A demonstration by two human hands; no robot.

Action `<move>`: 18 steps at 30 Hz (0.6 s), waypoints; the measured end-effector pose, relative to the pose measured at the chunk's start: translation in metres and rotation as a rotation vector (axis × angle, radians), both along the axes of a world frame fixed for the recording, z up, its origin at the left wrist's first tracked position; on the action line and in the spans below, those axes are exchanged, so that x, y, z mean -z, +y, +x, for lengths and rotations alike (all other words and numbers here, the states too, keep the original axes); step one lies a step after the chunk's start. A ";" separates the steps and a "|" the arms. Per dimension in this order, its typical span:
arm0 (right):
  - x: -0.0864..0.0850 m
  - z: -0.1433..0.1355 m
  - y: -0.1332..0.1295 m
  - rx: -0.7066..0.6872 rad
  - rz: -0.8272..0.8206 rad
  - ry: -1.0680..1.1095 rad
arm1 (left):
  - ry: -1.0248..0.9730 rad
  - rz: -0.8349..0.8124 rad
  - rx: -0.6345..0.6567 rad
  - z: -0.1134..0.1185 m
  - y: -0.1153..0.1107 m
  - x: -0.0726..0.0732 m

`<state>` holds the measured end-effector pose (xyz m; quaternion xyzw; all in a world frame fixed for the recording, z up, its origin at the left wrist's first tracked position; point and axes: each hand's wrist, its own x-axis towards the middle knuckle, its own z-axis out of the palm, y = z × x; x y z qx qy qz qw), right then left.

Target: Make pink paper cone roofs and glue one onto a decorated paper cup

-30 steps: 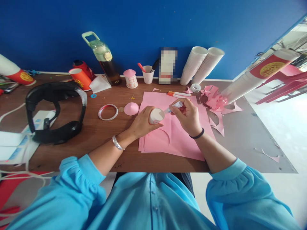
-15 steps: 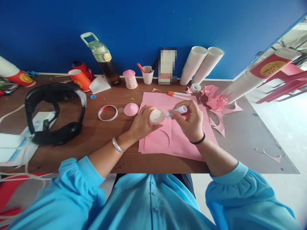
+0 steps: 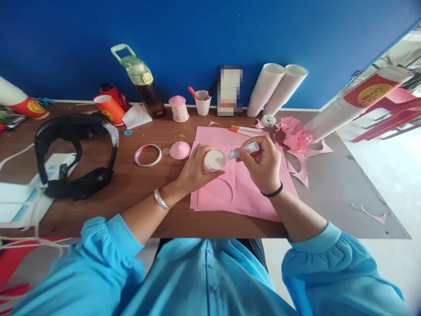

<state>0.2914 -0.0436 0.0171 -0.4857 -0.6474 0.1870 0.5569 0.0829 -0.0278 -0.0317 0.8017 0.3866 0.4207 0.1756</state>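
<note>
My left hand (image 3: pixel 194 169) is closed around a white paper cup (image 3: pixel 215 160), its flat round end tilted up toward me. My right hand (image 3: pixel 265 160) pinches a white glue stick (image 3: pixel 246 150), whose tip points left at the cup's rim with a small gap between them. Both hands are above pink paper sheets (image 3: pixel 253 193), on which a round curved outline shows. Left of the cup, a pink paper cone (image 3: pixel 180 150) lies on the table. Behind it stands a decorated cup with a pink cone roof (image 3: pixel 178 109).
A tape ring (image 3: pixel 148 164) and black headset (image 3: pixel 49 175) lie to the left. Along the blue wall stand a bottle (image 3: pixel 144 83), a cup of pens (image 3: pixel 203 105) and stacked paper cups (image 3: pixel 263 90). Markers (image 3: pixel 245 131) and pink scraps (image 3: pixel 299 166) are at the right.
My right hand has drawn the glue stick slightly to the right, away from the cup's rim. The cup in my left hand has barely shifted.
</note>
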 end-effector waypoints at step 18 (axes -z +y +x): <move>-0.006 0.008 -0.003 -0.138 0.079 -0.056 | -0.114 -0.176 0.078 -0.001 -0.003 0.002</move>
